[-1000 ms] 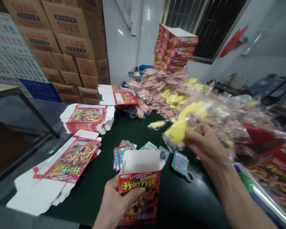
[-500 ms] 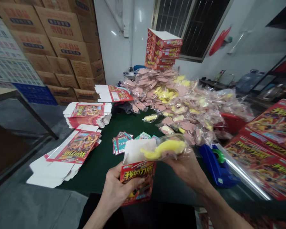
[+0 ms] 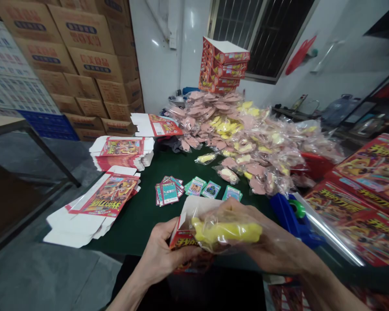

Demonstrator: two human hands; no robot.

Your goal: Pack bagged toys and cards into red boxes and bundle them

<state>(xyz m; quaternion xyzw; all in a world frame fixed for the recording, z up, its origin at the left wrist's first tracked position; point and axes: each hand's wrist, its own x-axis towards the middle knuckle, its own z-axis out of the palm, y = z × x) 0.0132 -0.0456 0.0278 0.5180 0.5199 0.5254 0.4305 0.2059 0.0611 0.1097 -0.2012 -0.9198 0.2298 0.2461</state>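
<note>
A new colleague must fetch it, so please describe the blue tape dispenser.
On the green table lies a big heap of bagged toys. In front of its right part, just left of the red printed boxes, sits the tape dispenser. Among these, only it is blue, with a green ring.

Brown cartons (image 3: 92, 65) stand stacked against a pale wall (image 3: 157, 65), above and behind blue crates (image 3: 48, 125). A red object (image 3: 300, 55) hangs beside a barred window (image 3: 278, 36).
</note>
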